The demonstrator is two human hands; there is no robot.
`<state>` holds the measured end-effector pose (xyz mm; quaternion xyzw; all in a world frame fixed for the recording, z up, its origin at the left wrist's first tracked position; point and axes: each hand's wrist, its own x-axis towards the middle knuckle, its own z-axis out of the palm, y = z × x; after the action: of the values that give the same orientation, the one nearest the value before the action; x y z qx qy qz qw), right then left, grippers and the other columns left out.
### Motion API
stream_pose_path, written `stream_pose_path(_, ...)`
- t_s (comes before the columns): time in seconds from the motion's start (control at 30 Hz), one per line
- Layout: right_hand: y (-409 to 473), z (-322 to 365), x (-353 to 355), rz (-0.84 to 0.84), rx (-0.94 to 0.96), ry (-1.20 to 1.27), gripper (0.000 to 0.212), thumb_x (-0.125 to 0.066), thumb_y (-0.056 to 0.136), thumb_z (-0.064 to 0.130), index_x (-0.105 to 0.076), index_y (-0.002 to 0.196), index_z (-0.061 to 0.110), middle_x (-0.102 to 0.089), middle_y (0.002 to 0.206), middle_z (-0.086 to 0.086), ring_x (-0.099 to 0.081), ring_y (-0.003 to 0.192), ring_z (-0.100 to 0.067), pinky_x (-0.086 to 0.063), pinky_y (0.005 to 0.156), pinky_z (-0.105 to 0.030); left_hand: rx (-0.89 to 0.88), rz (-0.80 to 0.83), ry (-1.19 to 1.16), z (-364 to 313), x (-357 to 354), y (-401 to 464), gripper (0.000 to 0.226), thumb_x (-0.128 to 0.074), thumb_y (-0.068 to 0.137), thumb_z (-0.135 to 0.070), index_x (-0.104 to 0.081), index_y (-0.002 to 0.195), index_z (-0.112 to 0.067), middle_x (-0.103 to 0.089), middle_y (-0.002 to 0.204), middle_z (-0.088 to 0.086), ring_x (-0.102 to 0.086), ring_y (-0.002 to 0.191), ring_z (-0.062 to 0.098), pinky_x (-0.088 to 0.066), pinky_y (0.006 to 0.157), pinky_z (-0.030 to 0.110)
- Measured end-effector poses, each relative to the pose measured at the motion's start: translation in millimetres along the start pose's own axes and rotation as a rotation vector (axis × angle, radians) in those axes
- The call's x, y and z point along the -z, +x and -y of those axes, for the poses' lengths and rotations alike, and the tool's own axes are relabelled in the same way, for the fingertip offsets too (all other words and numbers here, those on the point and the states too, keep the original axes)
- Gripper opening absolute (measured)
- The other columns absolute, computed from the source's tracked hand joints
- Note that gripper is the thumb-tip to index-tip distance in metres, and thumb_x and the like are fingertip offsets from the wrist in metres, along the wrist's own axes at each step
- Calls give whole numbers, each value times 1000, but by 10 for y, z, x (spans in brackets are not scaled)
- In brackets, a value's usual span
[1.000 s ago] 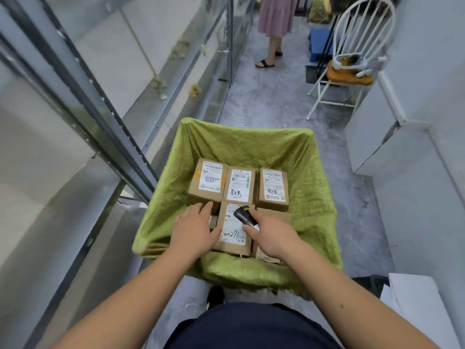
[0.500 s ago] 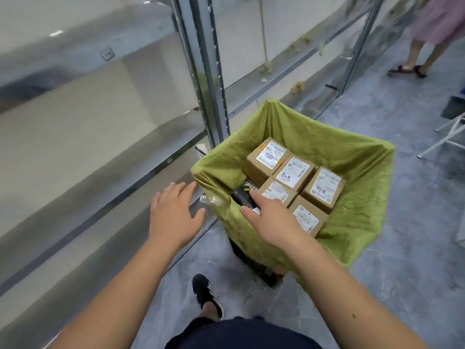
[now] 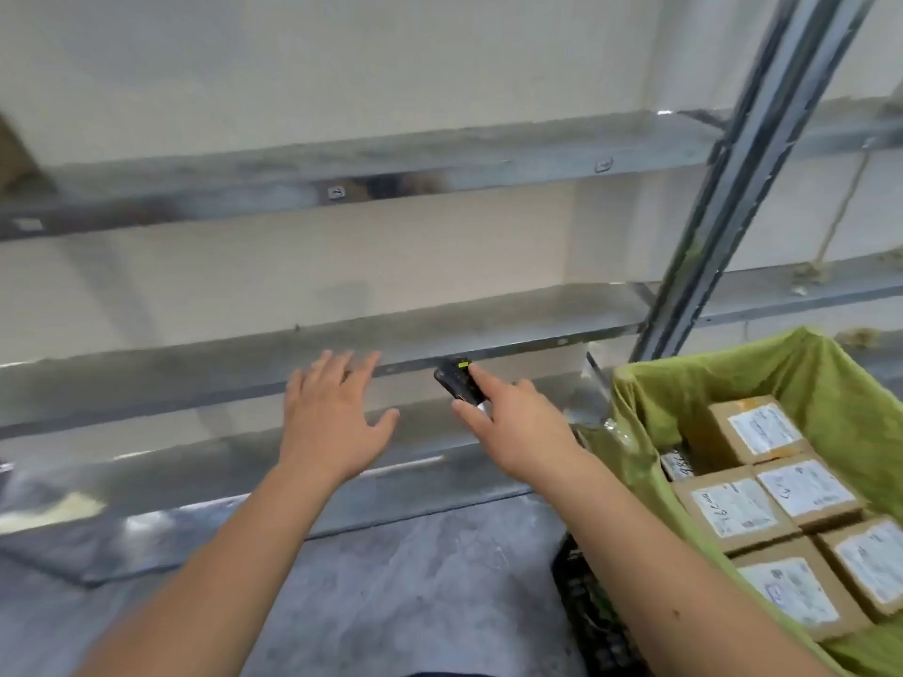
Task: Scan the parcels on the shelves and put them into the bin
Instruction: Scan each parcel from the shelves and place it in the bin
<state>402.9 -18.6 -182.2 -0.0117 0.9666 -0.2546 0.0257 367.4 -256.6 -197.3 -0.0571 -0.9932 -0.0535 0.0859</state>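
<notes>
- While it holds nothing, the left hand spreads flat, left of the bin.
- The right hand grips a black scanner, probably by thumb and forefinger, nearer the bin.
- Parcels lie inside the bin.

Two bare forearms, no sleeves, hands without gloves

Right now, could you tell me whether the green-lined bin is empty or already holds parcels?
It holds parcels: several labelled cardboard parcels lie side by side inside the green-lined bin.
</notes>
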Motion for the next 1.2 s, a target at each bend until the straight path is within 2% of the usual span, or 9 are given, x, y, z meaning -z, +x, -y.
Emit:
stream_pose_path(0.07, 127, 503, -97, 1, 91, -34, 61, -40, 102, 63, -29, 157, 41, -49, 91, -3, -50, 89, -30, -46, 77, -40, 64, -23, 1, 487, 165, -99, 85, -51, 89, -73, -28, 163, -40, -32, 169, 1, -18, 159, 25, -12, 128, 52)
stream_pose_path(0.17, 261, 1298, -253, -3, 217, -64, 59, -42, 103, 60, -31, 157, 38, -43, 84, 3, -46, 87, -29, -46, 77, -40, 132, -56, 19, 1197, 462, -250, 86, -47, 90, -77, -25, 164, -40, -31, 170, 2, -16, 159, 26, -14, 128, 53)
stream_pose_path(0.3, 399, 2283, -436, -9, 339, -98, 52, -43, 101, 61, -31, 150, 46, -49, 99, -7, -54, 90, -35, -47, 79, -41, 191, -137, 22, 2091, 900, -420, 84, -42, 90, -79, -27, 163, -40, -33, 168, 4, -17, 159, 27, -16, 127, 54)
stream_pose_path(0.43, 525, 3126, -484, -39, 458, -122, 48, -42, 99, 64, -36, 144, 47, -44, 92, -3, -52, 80, -31, -46, 74, -40, 237, -188, 55, 2912, 1285, -513, 91, -27, 81, -84, -25, 162, -42, -31, 169, 3, -15, 159, 27, -13, 128, 53)
stream_pose_path(0.53, 600, 3603, -471, -66, 499, -132, 48, -41, 98, 66, -35, 142, 49, -44, 93, 0, -50, 77, -22, -41, 66, -37, 244, -237, 76, 3398, 1536, -522, 90, -29, 83, -84, -26, 162, -41, -31, 169, 2, -16, 159, 27, -15, 128, 54)
stream_pose_path(0.83, 966, 4597, -270, -32, 573, -37, 55, -44, 100, 65, -35, 152, 50, -58, 88, 5, -60, 70, -14, -40, 54, -29, 204, -365, 74, 4103, 2315, -87, 86, -37, 86, -81, -27, 161, -43, -32, 169, -1, -20, 158, 25, -21, 126, 52)
stream_pose_path(0.93, 1143, 4808, -257, -18, 609, -16, 47, -45, 99, 65, -42, 145, 52, -62, 87, 14, -62, 71, -9, -46, 56, -30, 220, -353, 59, 4292, 2416, 125, 85, -40, 87, -81, -25, 162, -43, -30, 169, -1, -19, 158, 24, -20, 126, 52)
stream_pose_path(1.07, 1489, 5057, -306, 0, 663, 37, 39, -45, 95, 67, -49, 132, 55, -64, 76, 15, -61, 65, -3, -43, 54, -28, 265, -343, -2, 4591, 2412, 400, 85, -46, 87, -80, -27, 161, -44, -31, 168, -3, -23, 156, 24, -24, 124, 51)
stream_pose_path(1.2, 1998, 5298, -385, 15, 678, 89, 37, -48, 98, 61, -57, 131, 46, -66, 80, 12, -63, 70, -8, -48, 60, -30, 302, -317, -55, 4799, 2390, 783, 86, -53, 88, -79, -27, 161, -44, -30, 169, -2, -23, 156, 24, -26, 123, 52)
